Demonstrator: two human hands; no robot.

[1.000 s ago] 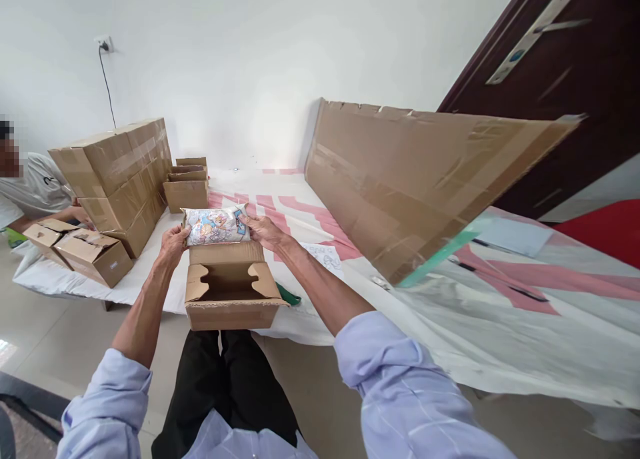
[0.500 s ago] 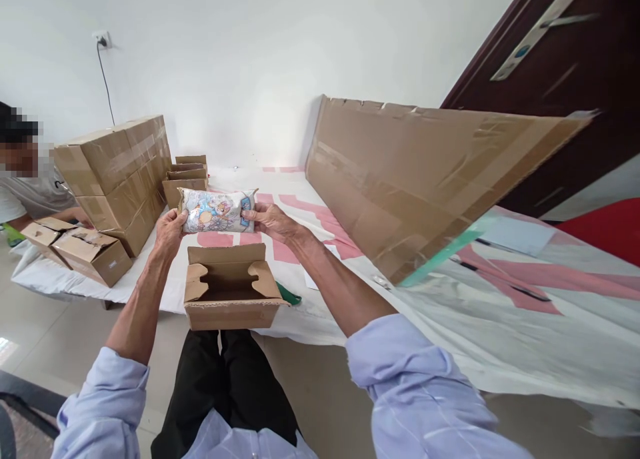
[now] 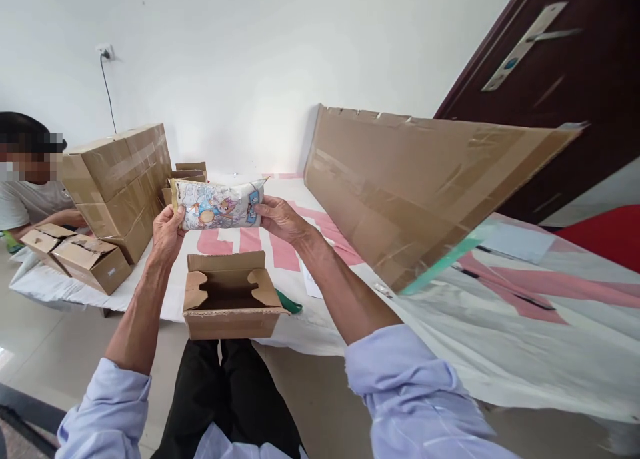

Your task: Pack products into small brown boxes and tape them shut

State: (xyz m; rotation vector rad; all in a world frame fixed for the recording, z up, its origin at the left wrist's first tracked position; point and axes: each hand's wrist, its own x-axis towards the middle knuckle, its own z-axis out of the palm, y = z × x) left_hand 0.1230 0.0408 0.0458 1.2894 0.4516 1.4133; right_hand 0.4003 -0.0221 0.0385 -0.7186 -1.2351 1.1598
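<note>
Between both hands I hold up a plump white packet (image 3: 217,204) printed with a cartoon animal; what is inside it I cannot tell. My left hand (image 3: 169,232) pinches its left end and my right hand (image 3: 283,219) grips the right end, fingers closed on the wrapping. Below the packet an open cardboard box (image 3: 233,322) stands at the table's near edge, its back flap up and side flaps partly folded in. The inside of the box is dark, with no contents visible. Something green (image 3: 289,303) lies against its right side.
Stacked taped cartons (image 3: 123,185) stand at left, with smaller boxes (image 3: 93,255) in front and open boxes (image 3: 193,170) behind. A person (image 3: 35,192) sits beyond them. A large cardboard sheet (image 3: 420,185) leans at right, near a dark pen-like item (image 3: 530,301).
The packet has come slightly up and nearer, tilting a little with its right end higher. Both hands keep their hold. The person at left has leaned further into view.
</note>
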